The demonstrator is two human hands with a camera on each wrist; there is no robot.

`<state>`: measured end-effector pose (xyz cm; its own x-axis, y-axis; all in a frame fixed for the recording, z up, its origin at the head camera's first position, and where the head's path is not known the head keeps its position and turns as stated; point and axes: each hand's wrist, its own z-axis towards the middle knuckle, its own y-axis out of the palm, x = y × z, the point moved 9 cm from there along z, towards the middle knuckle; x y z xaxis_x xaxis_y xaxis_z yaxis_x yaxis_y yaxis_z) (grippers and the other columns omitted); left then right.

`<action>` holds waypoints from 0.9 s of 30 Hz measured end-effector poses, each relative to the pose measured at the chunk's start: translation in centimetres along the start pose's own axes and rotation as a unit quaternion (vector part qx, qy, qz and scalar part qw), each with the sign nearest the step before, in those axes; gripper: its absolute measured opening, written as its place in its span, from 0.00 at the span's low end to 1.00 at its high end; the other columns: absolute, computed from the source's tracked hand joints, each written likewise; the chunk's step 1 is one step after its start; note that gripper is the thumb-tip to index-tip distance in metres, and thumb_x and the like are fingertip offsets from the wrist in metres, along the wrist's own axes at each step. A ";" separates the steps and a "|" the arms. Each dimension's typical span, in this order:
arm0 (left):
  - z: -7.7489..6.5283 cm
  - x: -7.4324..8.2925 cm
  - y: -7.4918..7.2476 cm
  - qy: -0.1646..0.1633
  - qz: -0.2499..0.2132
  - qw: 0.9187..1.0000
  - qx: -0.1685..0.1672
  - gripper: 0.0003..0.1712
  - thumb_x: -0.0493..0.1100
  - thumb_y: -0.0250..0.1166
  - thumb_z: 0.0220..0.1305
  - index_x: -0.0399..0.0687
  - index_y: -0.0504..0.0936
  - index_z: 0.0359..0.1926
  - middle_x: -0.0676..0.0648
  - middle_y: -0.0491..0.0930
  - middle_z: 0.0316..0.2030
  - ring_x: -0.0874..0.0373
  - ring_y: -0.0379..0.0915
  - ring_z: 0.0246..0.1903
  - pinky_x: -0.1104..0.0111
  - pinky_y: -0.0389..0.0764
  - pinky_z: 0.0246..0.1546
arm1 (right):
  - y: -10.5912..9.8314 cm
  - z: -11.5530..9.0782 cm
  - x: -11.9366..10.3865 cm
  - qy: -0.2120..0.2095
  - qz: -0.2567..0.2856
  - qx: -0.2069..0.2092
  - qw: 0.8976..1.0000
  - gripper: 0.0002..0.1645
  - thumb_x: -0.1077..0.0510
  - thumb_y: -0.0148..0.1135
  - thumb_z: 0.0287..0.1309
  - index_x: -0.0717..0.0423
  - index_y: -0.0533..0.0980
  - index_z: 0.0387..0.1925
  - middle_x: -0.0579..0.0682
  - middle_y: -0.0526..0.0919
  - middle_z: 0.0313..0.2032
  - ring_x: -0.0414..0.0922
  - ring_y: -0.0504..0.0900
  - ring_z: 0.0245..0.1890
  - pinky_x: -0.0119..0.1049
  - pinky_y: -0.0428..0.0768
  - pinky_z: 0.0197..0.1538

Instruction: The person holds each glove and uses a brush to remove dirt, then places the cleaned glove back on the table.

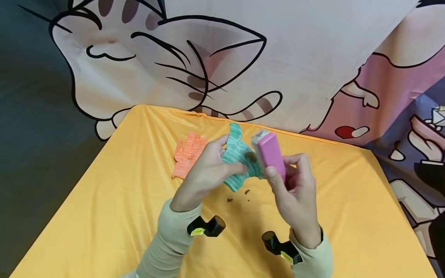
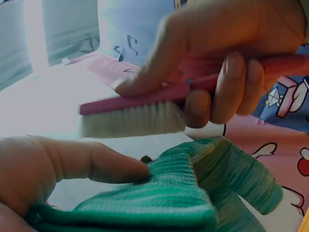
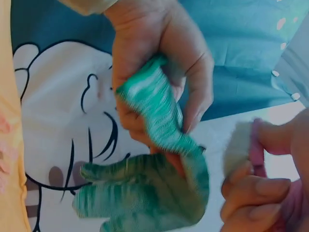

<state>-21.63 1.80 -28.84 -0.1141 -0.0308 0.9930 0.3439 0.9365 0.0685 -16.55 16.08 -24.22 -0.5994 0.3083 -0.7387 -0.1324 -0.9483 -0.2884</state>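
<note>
A staged-looking indoor spot (home or studio, I cannot tell): cartoon-cat hanging [image 1: 299,73] behind a yellow cloth-covered surface [image 1: 114,193].

Brush handle [image 2: 285,66] cut by left wrist view's edge, brown specks [image 1: 247,192] unidentifiably small

A long, pale grey-green cloth sleeve [image 1: 170,236], creased in soft folds, ends at the bare left hand's [image 1: 207,170] wrist. A matching pale cloth sleeve [image 1: 314,259] ends at the bare right hand's [image 1: 298,195] wrist. Facing inward, a black angular left wrist unit [image 1: 205,227] and a similar black right wrist unit [image 1: 278,245] each have a rounded, cylindrical end and a small yellow label bearing dark marks.
</note>
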 end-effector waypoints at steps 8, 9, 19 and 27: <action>-0.1 0.8 -0.4 0.043 0.029 0.998 0.045 0.25 0.32 0.66 0.52 0.48 0.72 0.53 0.47 0.83 0.34 0.56 0.79 0.30 0.63 0.80 0.32 | 1.3 0.2 1.1 0.016 -0.115 -0.018 0.993 0.16 0.61 0.64 0.53 0.63 0.66 0.37 0.43 0.67 0.14 0.37 0.61 0.10 0.26 0.60 0.12; 0.0 0.9 -0.6 0.044 0.032 0.997 0.056 0.27 0.32 0.66 0.52 0.48 0.72 0.54 0.48 0.83 0.35 0.57 0.80 0.32 0.64 0.80 0.33 | 1.2 0.3 1.6 0.026 -0.131 -0.010 0.991 0.16 0.60 0.64 0.54 0.63 0.66 0.37 0.44 0.68 0.13 0.37 0.61 0.10 0.26 0.60 0.11; -0.4 1.8 -0.9 0.117 -0.025 0.990 0.078 0.27 0.29 0.65 0.50 0.47 0.73 0.53 0.44 0.80 0.34 0.53 0.78 0.32 0.62 0.79 0.33 | -1.7 0.7 4.4 0.103 -0.039 0.085 0.990 0.12 0.60 0.57 0.60 0.62 0.66 0.40 0.55 0.73 0.16 0.38 0.66 0.10 0.28 0.62 0.10; -0.2 2.0 -0.4 0.141 -0.072 0.986 0.047 0.15 0.37 0.64 0.57 0.42 0.76 0.46 0.41 0.80 0.35 0.50 0.79 0.32 0.59 0.81 0.34 | 0.3 0.3 2.2 0.077 0.157 0.040 0.984 0.10 0.70 0.49 0.61 0.63 0.62 0.44 0.55 0.67 0.15 0.42 0.62 0.09 0.33 0.57 0.06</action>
<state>-21.79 1.30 -26.83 0.1123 -0.2483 0.9622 0.2536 0.9434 0.2138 -18.17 16.47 -25.71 -0.4945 0.0006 -0.8692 -0.0248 -0.9996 0.0134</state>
